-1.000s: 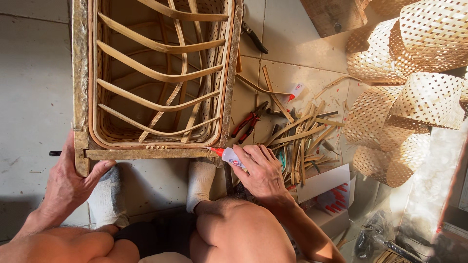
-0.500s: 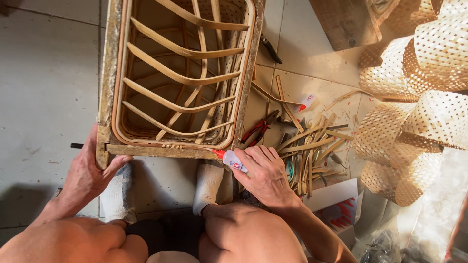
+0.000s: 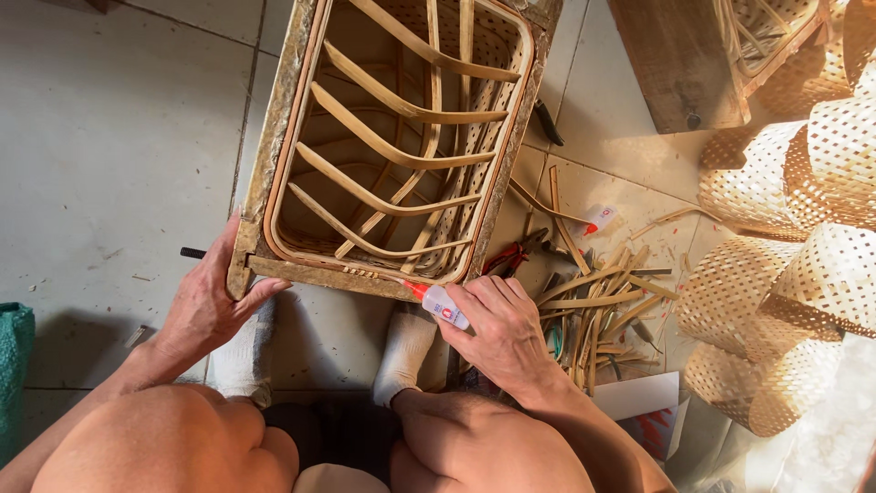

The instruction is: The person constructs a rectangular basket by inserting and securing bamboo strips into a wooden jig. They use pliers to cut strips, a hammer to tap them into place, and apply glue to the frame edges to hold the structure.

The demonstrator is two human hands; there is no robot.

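The right hand point(image 3: 500, 333) is closed around a small glue bottle point(image 3: 440, 303), whose red nozzle touches the near rail of the wooden frame point(image 3: 274, 137). The left hand point(image 3: 208, 301) grips the frame's near left corner, fingers wrapped over the edge, steadying it on the tiled floor point(image 3: 109, 137). Gluing the bent bamboo ribs point(image 3: 392, 155) along that rail seems the step in hand; a steady nozzle along the joint is called for. Loose bamboo strips point(image 3: 593, 306) lie right of the frame, woven baskets point(image 3: 803, 228) beyond.

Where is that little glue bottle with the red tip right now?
The glue bottle is in the right hand, low in the head view just right of centre, its red tip against the near edge of the wooden frame, above a white sock.
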